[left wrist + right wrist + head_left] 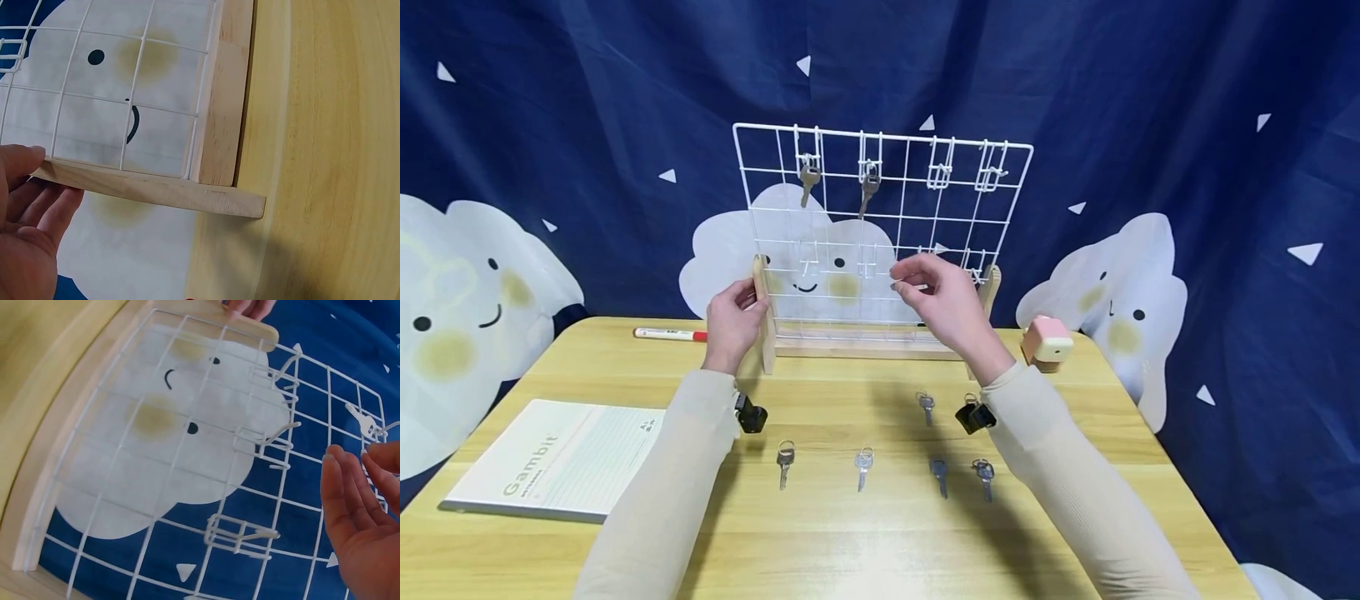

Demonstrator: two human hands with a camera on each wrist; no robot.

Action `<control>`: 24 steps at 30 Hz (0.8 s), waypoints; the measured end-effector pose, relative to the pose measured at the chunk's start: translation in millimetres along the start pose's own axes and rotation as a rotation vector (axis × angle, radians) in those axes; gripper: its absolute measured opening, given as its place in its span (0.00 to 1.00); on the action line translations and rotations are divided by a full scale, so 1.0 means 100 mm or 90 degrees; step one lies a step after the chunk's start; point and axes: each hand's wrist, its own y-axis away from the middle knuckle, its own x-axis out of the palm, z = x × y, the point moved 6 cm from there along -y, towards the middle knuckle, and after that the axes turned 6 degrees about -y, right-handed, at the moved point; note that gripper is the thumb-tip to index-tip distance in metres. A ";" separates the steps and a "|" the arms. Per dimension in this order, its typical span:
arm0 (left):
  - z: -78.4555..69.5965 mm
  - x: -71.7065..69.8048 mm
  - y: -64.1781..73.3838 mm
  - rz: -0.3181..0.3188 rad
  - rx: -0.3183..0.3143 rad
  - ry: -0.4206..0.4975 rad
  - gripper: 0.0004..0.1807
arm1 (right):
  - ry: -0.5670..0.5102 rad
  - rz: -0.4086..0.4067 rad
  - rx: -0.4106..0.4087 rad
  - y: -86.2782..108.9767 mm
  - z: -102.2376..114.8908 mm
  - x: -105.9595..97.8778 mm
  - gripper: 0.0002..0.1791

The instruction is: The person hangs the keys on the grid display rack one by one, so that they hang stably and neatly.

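A white wire grid rack [917, 218] with hooks stands upright in a wooden frame. My left hand [734, 323] grips the rack's left wooden post [150, 187], thumb on one side and fingers on the other. My right hand [943, 300] is raised before the lower hooks, its fingers loosely bent with nothing seen between them. Near its fingertips in the head view shows a white hook tip. Two keys hang from the upper left hooks, one dark key [809, 177] and another key [870, 185]. The two upper right hooks [939, 175] hold no key.
Several keys lie on the table, among them a ringed key [786, 458] and a silver key [864, 468]. A notebook [565, 458] lies at left, a red-capped marker [670, 334] behind it. At right stands a pink and cream block-shaped object [1047, 342]. A patterned blue curtain [625, 108] hangs behind.
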 end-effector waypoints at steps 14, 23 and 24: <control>0.07 0.03 0.03 0.015 -0.034 -0.020 0.26 | -0.023 0.076 0.057 0.24 -0.39 -0.03 0.08; 0.08 0.06 0.01 0.001 -0.051 -0.002 0.23 | -0.022 0.115 0.080 0.34 -0.59 0.01 0.07; 0.09 0.06 0.01 0.001 -0.052 0.000 0.23 | -0.023 0.119 0.082 0.35 -0.62 0.01 0.08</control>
